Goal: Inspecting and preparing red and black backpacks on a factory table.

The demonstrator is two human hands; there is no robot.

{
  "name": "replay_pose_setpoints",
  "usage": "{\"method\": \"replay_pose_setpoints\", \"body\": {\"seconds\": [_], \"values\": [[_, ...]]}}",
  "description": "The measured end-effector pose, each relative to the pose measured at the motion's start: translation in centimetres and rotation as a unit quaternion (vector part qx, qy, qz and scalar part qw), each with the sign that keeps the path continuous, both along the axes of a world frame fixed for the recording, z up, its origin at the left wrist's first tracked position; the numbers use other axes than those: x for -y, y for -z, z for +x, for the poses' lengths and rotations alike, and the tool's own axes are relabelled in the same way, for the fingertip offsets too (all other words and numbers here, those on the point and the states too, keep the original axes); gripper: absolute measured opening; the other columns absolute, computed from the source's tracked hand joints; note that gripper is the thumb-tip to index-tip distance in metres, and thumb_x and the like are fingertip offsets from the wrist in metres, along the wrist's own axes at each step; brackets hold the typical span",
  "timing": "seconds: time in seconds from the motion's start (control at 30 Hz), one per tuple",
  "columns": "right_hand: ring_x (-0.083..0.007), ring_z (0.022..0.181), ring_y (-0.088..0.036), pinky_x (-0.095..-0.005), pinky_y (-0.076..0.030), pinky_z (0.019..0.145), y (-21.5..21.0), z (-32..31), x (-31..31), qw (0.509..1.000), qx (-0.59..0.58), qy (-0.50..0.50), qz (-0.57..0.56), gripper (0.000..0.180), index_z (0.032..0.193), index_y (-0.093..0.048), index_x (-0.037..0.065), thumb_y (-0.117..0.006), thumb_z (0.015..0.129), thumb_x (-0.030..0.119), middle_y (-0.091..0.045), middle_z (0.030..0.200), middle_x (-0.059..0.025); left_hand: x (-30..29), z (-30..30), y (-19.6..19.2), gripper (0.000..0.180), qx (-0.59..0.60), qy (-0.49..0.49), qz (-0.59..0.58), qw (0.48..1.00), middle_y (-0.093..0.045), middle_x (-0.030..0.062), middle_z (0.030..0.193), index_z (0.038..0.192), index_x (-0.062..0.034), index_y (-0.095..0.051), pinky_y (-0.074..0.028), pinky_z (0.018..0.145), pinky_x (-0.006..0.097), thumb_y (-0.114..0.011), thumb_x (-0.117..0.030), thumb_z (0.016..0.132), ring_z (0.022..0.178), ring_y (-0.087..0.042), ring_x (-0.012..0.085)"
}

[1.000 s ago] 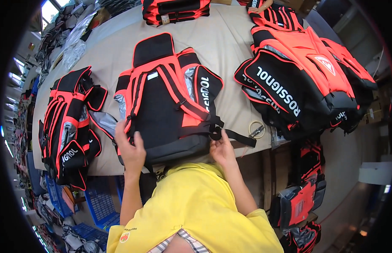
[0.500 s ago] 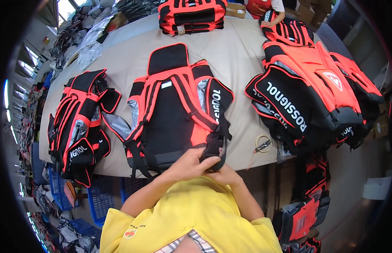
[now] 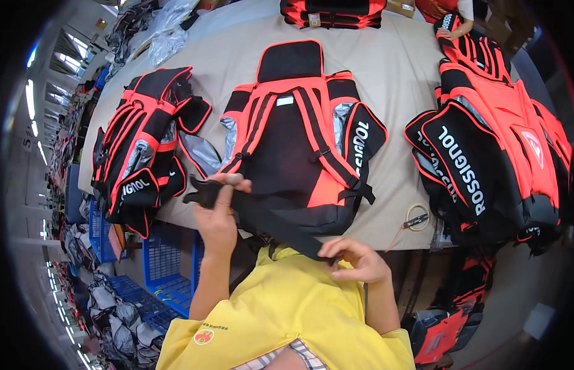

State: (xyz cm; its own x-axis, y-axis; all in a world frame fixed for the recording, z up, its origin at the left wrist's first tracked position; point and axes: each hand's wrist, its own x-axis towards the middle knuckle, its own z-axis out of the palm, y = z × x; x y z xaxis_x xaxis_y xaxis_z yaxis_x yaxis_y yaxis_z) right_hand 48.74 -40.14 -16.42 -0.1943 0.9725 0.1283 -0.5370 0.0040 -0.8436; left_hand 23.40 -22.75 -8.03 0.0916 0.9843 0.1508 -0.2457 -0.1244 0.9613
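A black and orange-red backpack [image 3: 280,160] lies on the table with its shoulder straps facing up and its dark bottom panel towards me. In front of that panel, a wide black webbing strap [image 3: 284,227] runs slantwise between my hands. My left hand [image 3: 218,209] grips its upper left end, where a dark end piece sticks out beside the fingers; its shape is too blurred to name. Lower down, close to my yellow shirt, my right hand [image 3: 356,260] pinches the strap's other end between thumb and fingers.
Another backpack [image 3: 142,145] lies to the left, and a stack of them [image 3: 484,148] to the right. Scissors-like snips with a ring [image 3: 416,219] rest near the right table edge. Blue crates [image 3: 169,265] stand below left. A co-worker's hand [image 3: 456,29] touches bags at the far right.
My hands have parted from the backpack's lower right corner. The left one has moved left and up, stretching the strap between both hands. The whole view has shifted.
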Motion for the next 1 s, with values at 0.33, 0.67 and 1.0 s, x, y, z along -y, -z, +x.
{"method": "replay_pose_setpoints", "body": {"seconds": [0.33, 0.67, 1.0], "values": [[-0.0146, 0.099, -0.071, -0.0294, -0.056, 0.087, 3.0, 2.8, -3.1, 0.877, 0.247, 0.340, -0.232, 0.019, 0.120, -0.072, 0.000, -0.070, 0.103, 0.008, -0.077, 0.114, -0.0084, -6.4, -8.0, 6.1, 0.051, -0.068, -0.276, -0.180, 0.942, -0.058, 0.0219, 0.144, 0.151, 0.0031, -0.041, -0.051, 0.109, 0.044, -0.063, -0.002, 0.105, 0.130, -0.064, 0.0292], [-0.0394, 0.116, -0.063, -0.0494, -0.054, 0.098, 3.3, 1.1, -14.9, 0.632, 0.747, 0.175, -0.112, 0.060, 0.138, -0.066, 0.007, -0.086, 0.083, 0.021, -0.067, 0.131, -0.0202, -15.0, 2.9, 14.6, 0.047, -0.574, 0.016, 0.212, 0.791, -0.059, 0.0202, 0.145, 0.142, -0.0022, -0.059, -0.036, 0.120, 0.057, -0.068, -0.020, 0.099, 0.142, -0.052, 0.0377], [-0.0242, 0.068, -0.072, -0.0423, -0.055, 0.065, 4.9, 2.0, -25.8, 0.745, 0.547, 0.310, -0.223, 0.044, 0.144, -0.061, -0.004, -0.060, 0.109, 0.024, -0.073, 0.082, -0.0183, -14.6, 3.8, 20.7, 0.049, -0.626, 0.052, 0.146, 0.764, -0.055, 0.0186, 0.151, 0.137, -0.0032, -0.065, -0.022, 0.125, 0.067, -0.070, -0.028, 0.095, 0.150, -0.045, 0.0363]]}}
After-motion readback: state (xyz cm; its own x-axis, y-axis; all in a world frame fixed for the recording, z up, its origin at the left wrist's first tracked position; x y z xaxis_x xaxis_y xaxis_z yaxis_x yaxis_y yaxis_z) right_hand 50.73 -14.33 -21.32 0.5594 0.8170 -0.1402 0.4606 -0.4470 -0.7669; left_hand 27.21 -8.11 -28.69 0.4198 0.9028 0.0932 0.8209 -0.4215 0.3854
